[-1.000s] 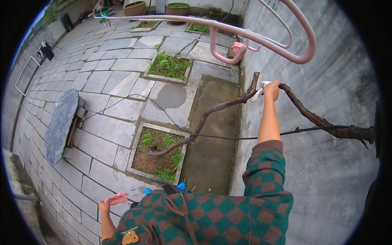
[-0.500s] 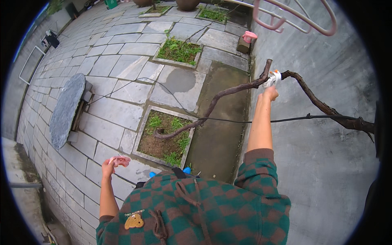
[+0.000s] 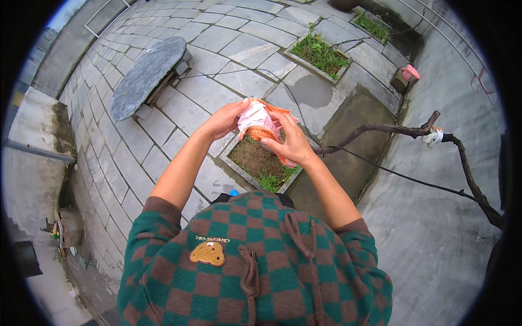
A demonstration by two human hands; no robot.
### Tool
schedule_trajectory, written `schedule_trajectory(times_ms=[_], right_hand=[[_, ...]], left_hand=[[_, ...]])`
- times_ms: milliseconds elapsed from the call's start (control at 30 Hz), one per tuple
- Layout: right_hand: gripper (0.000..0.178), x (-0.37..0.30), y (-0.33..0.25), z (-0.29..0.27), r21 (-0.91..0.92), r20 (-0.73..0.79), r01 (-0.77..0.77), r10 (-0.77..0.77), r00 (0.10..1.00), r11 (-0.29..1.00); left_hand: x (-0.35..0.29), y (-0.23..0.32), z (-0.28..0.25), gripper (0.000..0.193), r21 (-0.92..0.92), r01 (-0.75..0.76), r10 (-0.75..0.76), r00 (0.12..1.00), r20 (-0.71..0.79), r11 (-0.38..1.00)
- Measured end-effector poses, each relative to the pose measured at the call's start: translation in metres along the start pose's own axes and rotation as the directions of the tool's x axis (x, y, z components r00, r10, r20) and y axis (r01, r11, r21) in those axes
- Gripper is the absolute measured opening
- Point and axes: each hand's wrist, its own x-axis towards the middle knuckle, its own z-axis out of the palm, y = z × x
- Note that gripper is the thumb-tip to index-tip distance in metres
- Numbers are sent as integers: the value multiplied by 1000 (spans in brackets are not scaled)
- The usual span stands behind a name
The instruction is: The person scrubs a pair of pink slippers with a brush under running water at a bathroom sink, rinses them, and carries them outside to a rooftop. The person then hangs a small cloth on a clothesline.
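A crumpled cloth [image 3: 253, 116], pink and white with orange patterned edges, is held up in front of me between both hands. My left hand [image 3: 225, 120] grips its left side, the thumb and fingertips closed at the upper edge. On the other side my right hand [image 3: 292, 140] has its fingers curled over the cloth and its thumb at the lower orange edge. Off to the right, a small white bundle [image 3: 433, 137] with a bit of orange hangs on a bare woody vine [image 3: 399, 129], apart from both hands.
Below the hands lies a stone-edged planting bed [image 3: 253, 160]. An oval stone table [image 3: 147, 76] stands at left on grey paving. A thin dark cable [image 3: 405, 174] crosses toward the grey wall [image 3: 435, 244] at right. Farther back, a pink object [image 3: 410, 71] sits on a block.
My right hand has left the white bundle on the vine and come to the middle. My left hand has risen with the cloth, and both hands now hold it. The view has turned left.
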Motion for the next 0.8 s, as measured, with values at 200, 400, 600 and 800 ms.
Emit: schedule_trajectory(times_ms=[200, 400, 600, 800], right_hand=[[36, 18, -13, 4, -76, -50, -153, 150, 987, 985], [21, 31, -2, -5, 384, 147, -362, 331, 932, 850], [17, 39, 0, -11, 252, 76, -377, 370, 926, 891], [20, 57, -1, -12, 293, 81, -528, 529, 845, 797]], left_hand=[[-2, 18, -11, 29, 141, -153, 176, 969, -174, 978], [3, 22, -31, 15, -100, -143, 108, 949, -297, 985], [-1, 41, -43, 20, 219, -175, 254, 872, -418, 960], [-6, 63, -47, 36, -212, -353, 330, 934, -136, 911]])
